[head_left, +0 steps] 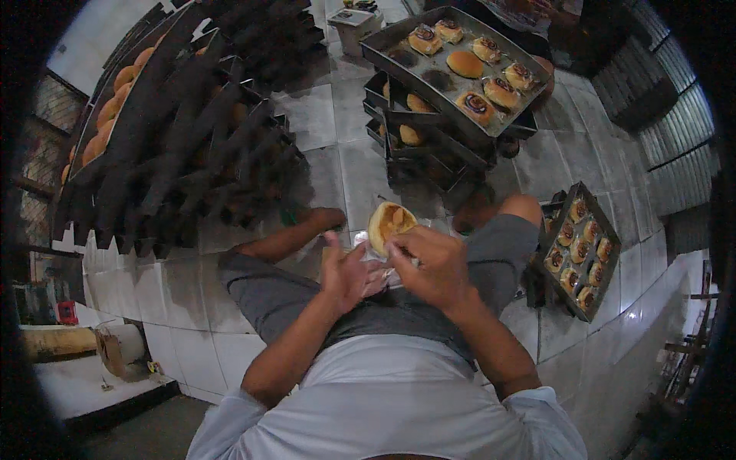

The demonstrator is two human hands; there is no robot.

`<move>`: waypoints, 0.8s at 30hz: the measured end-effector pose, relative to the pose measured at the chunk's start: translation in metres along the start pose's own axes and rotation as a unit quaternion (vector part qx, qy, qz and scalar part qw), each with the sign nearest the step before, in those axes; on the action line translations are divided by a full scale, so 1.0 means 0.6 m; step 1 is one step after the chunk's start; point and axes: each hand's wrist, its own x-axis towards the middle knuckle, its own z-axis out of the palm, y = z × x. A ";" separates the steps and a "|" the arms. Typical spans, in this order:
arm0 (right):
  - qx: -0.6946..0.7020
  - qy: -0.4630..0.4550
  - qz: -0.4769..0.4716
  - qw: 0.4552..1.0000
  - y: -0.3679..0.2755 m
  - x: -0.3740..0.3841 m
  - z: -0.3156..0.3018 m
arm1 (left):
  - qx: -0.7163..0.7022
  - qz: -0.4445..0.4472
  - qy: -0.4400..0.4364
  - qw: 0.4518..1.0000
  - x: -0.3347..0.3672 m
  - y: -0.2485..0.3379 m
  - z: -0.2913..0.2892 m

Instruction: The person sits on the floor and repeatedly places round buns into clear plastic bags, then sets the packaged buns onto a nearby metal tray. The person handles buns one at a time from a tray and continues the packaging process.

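A round, golden bun (389, 221) with a pale rim shows its browned face in front of me. My right hand (431, 264) grips its lower right edge, thumb and fingers bent together. Just left of the bun, my left hand (353, 274) is open, its palm turned up and its fingers spread. Clear plastic wrap (366, 244) lies between the hands, below the bun; how much of it either hand touches cannot be made out.
A dark metal tray (426, 70) of swirl-topped buns rests on stacked trays ahead. Another tray (563, 282) of buns stands to my right. Tall piles of dark trays (207, 146) rise at left. Near the far tray sits another person (529, 15). White tiles (188, 295) cover the floor.
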 end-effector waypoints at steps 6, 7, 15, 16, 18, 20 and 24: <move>0.155 -0.042 0.172 0.972 -0.040 -0.040 -0.078 | -0.105 -0.030 -0.164 0.980 0.047 -0.002 0.079; 0.182 -0.046 0.244 0.951 -0.022 -0.065 -0.084 | -0.133 -0.054 -0.227 0.963 0.044 0.002 0.080; -0.048 -0.164 0.044 0.984 -0.125 -0.072 -0.024 | -0.224 -0.013 -0.293 0.929 0.017 -0.019 0.137; -0.064 -0.160 0.029 0.985 -0.124 -0.073 -0.022 | -0.231 -0.004 -0.264 0.937 0.018 -0.017 0.137; -0.095 -0.154 -0.001 0.984 -0.118 -0.075 -0.017 | -0.204 0.016 -0.187 0.961 0.025 -0.015 0.134; 0.006 -0.197 0.018 0.980 -0.103 -0.056 -0.020 | -0.133 0.036 -0.091 0.986 0.040 -0.009 0.126; 0.351 -0.254 -0.003 0.901 -0.090 -0.046 -0.175 | -0.363 -0.091 -0.147 0.916 0.029 -0.003 0.121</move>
